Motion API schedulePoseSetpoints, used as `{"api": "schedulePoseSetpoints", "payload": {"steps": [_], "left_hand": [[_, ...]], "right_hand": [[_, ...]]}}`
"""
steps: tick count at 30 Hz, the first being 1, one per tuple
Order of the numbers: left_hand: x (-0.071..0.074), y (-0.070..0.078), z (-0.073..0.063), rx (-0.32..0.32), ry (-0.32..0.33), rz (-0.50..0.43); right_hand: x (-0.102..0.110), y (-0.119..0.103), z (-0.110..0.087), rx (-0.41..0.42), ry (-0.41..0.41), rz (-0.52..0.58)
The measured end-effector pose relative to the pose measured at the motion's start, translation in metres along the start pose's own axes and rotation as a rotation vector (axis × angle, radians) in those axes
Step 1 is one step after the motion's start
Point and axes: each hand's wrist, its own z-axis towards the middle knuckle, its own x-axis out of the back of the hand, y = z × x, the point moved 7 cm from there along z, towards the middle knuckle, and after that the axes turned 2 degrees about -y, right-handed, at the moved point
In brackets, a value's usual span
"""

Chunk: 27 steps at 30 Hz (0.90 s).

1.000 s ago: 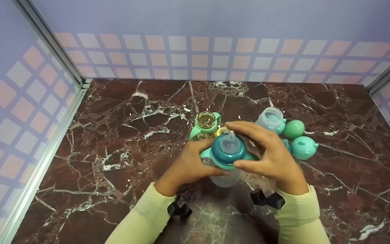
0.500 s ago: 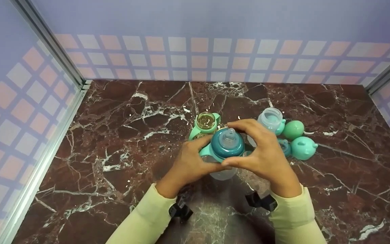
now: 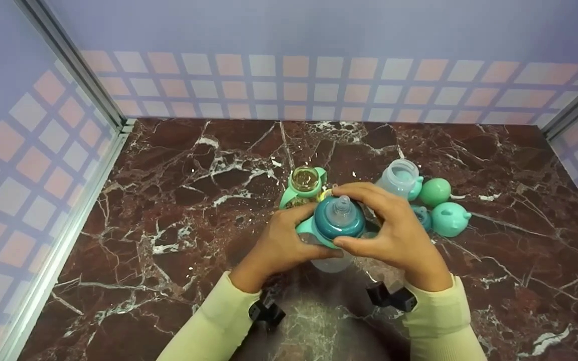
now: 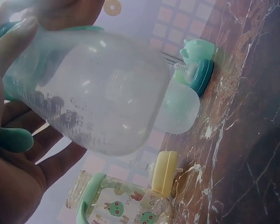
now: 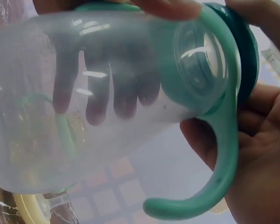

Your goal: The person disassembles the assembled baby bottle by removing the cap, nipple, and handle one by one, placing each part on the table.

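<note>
A clear baby bottle (image 4: 116, 93) is held up over the table, nearly upright in the head view. My left hand (image 3: 281, 238) grips its body from the left, fingers wrapped behind and thumb in front. On top sits a teal collar (image 3: 325, 228) with a clear nipple (image 3: 342, 208). The right hand (image 3: 399, 233) grips this collar from the right, thumb at the near side and fingers at the far side. A mint handle (image 5: 228, 149) curves down from the bottle's neck in the right wrist view. Printed measuring marks show on the bottle's wall in the left wrist view.
Behind the hands stands a printed bottle (image 3: 305, 183) with a mint holder, and a yellow nipple collar (image 4: 163, 172) beside it. To the right are an uncapped clear bottle (image 3: 398, 178), a green rounded piece (image 3: 436, 191), a mint animal-shaped cap (image 3: 450, 219) and another teal collar (image 3: 423, 218).
My right thumb has shifted leftward round the collar's near side. The bottle rose slightly, then came back down. The left hand keeps its hold, and the other things stay put.
</note>
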Motion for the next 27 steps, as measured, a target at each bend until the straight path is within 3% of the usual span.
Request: {"api": "schedulePoseSetpoints", "payload": {"steps": [10,22,27], "left_hand": [[-0.0053,0.0018,-0.0014,-0.040,-0.088,-0.096],[-0.0095,0.0020,-0.0033,-0.007,-0.169,-0.168],[-0.0104,0.0019,-0.0031,-0.006,-0.185,-0.173]], "right_hand": [[-0.0019,-0.0055,-0.0013,0.122,-0.099,0.140],[-0.0048,-0.0089,-0.0020,0.226,-0.170,0.189],[-0.0049,-0.0083,-0.0024,0.228,-0.176,0.191]]}}
